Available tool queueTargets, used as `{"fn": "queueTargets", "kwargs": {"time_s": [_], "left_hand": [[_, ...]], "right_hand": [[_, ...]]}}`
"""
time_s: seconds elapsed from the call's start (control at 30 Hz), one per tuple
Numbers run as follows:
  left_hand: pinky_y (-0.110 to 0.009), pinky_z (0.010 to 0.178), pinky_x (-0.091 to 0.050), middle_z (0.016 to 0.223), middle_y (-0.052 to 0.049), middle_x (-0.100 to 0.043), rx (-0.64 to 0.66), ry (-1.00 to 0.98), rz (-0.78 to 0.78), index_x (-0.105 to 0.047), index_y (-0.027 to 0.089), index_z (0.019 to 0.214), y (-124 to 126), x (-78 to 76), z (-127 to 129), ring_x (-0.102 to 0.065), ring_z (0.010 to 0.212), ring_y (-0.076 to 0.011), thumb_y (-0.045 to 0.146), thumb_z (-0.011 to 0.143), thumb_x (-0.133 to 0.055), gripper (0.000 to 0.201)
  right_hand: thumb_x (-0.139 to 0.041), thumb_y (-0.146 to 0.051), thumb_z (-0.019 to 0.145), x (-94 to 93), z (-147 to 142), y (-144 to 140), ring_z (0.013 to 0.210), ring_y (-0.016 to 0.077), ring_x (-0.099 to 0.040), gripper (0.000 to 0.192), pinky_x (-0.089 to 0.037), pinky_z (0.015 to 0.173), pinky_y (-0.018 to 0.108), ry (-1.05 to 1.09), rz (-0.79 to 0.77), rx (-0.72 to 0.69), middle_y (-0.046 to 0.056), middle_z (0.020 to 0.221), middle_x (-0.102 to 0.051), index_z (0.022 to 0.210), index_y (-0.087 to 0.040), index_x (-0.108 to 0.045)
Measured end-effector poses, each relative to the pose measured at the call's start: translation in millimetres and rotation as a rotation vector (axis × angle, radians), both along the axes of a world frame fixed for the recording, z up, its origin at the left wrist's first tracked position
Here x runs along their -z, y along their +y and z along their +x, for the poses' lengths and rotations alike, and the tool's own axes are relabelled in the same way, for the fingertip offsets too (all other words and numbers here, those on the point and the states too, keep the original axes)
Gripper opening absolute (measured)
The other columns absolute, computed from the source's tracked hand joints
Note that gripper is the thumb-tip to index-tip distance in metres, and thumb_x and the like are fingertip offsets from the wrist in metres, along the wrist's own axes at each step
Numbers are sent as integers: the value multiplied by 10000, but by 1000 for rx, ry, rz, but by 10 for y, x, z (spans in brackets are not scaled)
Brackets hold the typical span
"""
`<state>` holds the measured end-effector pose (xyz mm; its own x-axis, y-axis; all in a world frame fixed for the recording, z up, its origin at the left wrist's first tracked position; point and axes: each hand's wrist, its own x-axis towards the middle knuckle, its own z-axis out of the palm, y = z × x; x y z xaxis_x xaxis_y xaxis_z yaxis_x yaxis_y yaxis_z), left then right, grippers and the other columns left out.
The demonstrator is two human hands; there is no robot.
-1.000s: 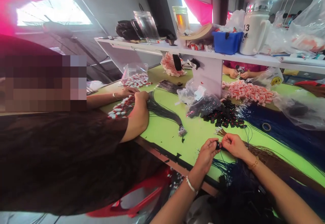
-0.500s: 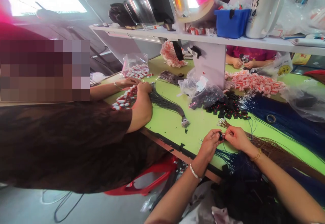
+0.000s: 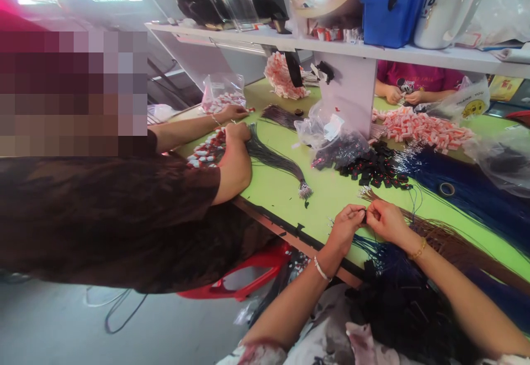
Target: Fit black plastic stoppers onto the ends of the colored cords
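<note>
Near the front edge of the table, my left hand [image 3: 346, 226] pinches a small black plastic connector housing [image 3: 364, 217], mostly covered by the fingers. My right hand [image 3: 387, 221] meets it from the other side with thumb and finger pressed together; whatever sits in that pinch is too small and hidden to make out. Blue wires [image 3: 375, 252] hang and lie just below both hands. Behind my right hand rests a bundle of brown wires [image 3: 451, 243] with metal-tipped ends. Farther back is a pile of black connector housings [image 3: 375, 167].
A co-worker's arm [image 3: 236, 160] reaches over the table at left, beside dark wires [image 3: 277, 155]. Dark blue wires [image 3: 488, 194] with a tape ring [image 3: 446, 189] lie right. Orange-white connectors [image 3: 426, 128] are heaped behind. A shelf [image 3: 265, 39] crosses above; another person's hands [image 3: 403, 95] work beyond.
My hands have come closer together, and the black housing is now more covered by my fingers. The co-worker's far hand has moved right and away. The view has tilted slightly downward.
</note>
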<state>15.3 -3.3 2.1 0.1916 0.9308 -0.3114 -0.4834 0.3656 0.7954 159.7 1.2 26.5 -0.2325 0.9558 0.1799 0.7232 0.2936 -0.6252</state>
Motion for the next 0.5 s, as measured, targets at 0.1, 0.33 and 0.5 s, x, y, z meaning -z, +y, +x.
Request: {"fn": "queueTargets", "kwargs": {"time_s": [0.1, 0.33, 0.5], "left_hand": [[-265, 667, -468, 727, -26, -636, -20, -29, -9, -643, 127, 815, -2, -11, -5, -581, 664, -121, 317, 576, -815, 350], [-261, 641, -467, 686, -15, -621, -23, 13, 1, -635, 118, 787, 16, -2, 22, -570, 628, -112, 318, 555, -818, 357], [-258, 626, -462, 713, -19, -615, -66, 222, 145, -621, 141, 860, -89, -124, 33, -558, 635, -114, 345, 700, -710, 274]], "right_hand": [[-491, -198, 802, -26, 34, 6, 538, 102, -455, 136, -308, 529, 209, 47, -8, -56, -2, 631, -580, 699, -163, -573], [-529, -197, 762, 6, 14, 4, 491, 91, -398, 127, -268, 491, 205, 78, -46, -46, -27, 546, -517, 638, -165, -530], [-488, -300, 832, -28, 122, 68, 531, 93, -426, 200, -316, 512, 199, 251, -176, -88, -23, 605, -533, 703, -160, -550]]}}
